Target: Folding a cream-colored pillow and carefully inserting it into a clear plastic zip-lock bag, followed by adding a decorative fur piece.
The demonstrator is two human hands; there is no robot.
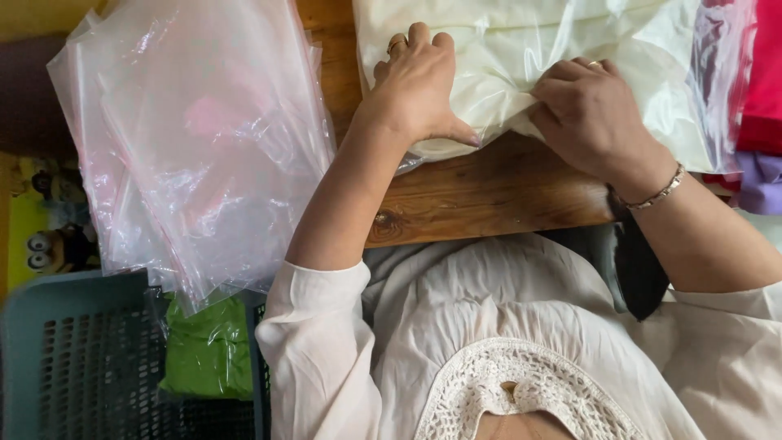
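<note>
A cream folded cloth inside a clear plastic bag [521,57] lies on the wooden table [489,191]. My left hand [415,85] presses flat on the bag's near left corner, thumb pinching the edge. My right hand [590,110], with a bracelet at the wrist, grips the bag's near edge with curled fingers. Both hands hold the same bag, a short gap apart.
A stack of empty clear plastic bags [195,138] hangs over the table's left edge. Below it stands a grey perforated basket [81,358] holding a green bagged item [208,350]. Red and purple cloth [762,106] lies at the right edge.
</note>
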